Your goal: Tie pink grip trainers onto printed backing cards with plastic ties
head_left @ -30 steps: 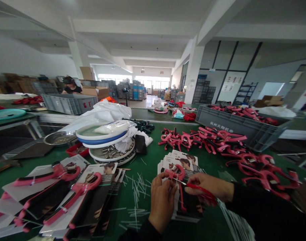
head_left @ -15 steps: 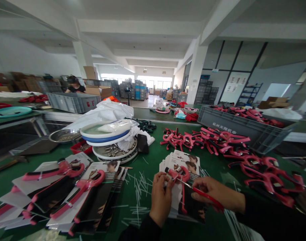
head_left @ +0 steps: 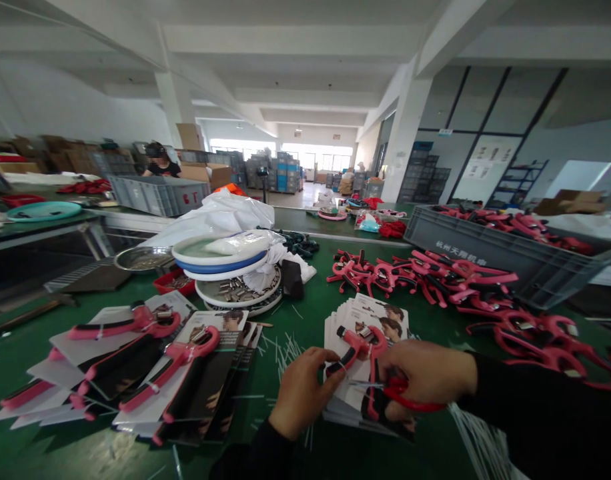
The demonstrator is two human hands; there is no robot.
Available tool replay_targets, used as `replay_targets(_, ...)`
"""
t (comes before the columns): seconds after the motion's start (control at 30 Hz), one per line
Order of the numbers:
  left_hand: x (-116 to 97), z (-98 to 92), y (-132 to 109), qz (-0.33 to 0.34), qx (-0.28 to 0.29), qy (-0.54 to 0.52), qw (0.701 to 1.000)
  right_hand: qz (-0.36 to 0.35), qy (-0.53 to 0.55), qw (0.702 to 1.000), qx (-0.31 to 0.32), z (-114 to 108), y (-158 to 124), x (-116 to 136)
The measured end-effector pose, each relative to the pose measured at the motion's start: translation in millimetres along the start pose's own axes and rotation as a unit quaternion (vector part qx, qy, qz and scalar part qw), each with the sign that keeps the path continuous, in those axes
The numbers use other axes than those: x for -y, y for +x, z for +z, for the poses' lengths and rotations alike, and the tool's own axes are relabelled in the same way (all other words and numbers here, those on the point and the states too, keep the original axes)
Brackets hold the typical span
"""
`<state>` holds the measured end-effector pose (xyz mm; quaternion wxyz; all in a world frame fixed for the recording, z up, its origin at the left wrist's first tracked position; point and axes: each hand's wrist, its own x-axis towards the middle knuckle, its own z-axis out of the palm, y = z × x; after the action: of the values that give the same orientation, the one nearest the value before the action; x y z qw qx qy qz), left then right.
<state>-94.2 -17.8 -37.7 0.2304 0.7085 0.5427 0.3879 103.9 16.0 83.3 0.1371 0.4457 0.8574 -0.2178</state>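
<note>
Red-handled scissors (head_left: 410,398) are in my right hand (head_left: 425,375), their blades pointing left across a pink and black tool (head_left: 373,343). That tool lies on the top card of a stack of printed cards (head_left: 341,313). My left hand (head_left: 305,388) is at the left side of the tool, thumb and forefinger pinched at its black grip, near a thin white tie (head_left: 341,368). Whether the fingertips hold the tie or the grip is too small to tell. Cut white strips (head_left: 288,350) lie on the green table left of the stack.
Carded pink tools (head_left: 160,360) lie at the left. Loose pink tools (head_left: 435,273) and a grey crate (head_left: 505,257) are at the right. Stacked round trays (head_left: 220,267) stand behind. Long white ties (head_left: 480,440) lie front right. A person (head_left: 160,160) is at the back left.
My left hand has shifted left and down from the tool's head to its grip. The scissors have also moved lower, and my right hand is turned more over them. The whole view has shifted slightly.
</note>
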Motion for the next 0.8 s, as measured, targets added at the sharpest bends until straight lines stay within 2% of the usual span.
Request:
replay_targets(0.1, 3.5, 6.3, 1.9, -0.013, -0.016, 0.001, 1.0, -0.008, -0.044, 0.999, -0.02, -0.1, 4.5, -1.0)
replay_targets(0.23, 8.1, 9.7, 5.1, -0.009, -0.023, -0.021, 0.999, 0.002, -0.024, 1.0, -0.007, 7.9, 7.3, -2.9)
replay_targets(0.33, 4.9, 5.2, 5.1, 0.002, -0.053, -0.031, 0.998, 0.002, -0.023, 1.0, -0.02, 10.6, 7.8, -3.2)
replay_targets(0.43, -6.6, -4.8, 0.8, 0.034, -0.097, 0.011, 0.995, -0.008, -0.008, 1.0, -0.016, 6.5, 6.8, -7.7)
replay_targets(0.47, -11.5, -7.2, -1.5, 0.055, -0.082, 0.034, 0.994, -0.005, -0.004, 1.0, -0.018, 4.5, 6.5, -10.4)
replay_targets(0.53, -20.7, -7.6, -6.2, 0.101, -0.015, 0.085, 0.991, 0.003, 0.006, 1.0, -0.026, 1.8, 6.6, -17.0)
replay_targets(0.6, -27.1, -1.3, -9.7, 0.122, 0.037, 0.129, 0.983, 0.012, 0.029, 0.999, -0.021, 2.1, 8.2, -23.6)
replay_targets(0.7, -29.1, 12.9, -11.0, 0.112, 0.043, 0.17, 0.978, 0.007, 0.061, 0.998, -0.01, 7.0, 11.9, -29.5)
replay_targets(0.8, -23.4, 20.0, -9.8, 0.089, 0.012, 0.151, 0.984, -0.01, 0.07, 0.997, -0.008, 11.1, 13.7, -29.0)
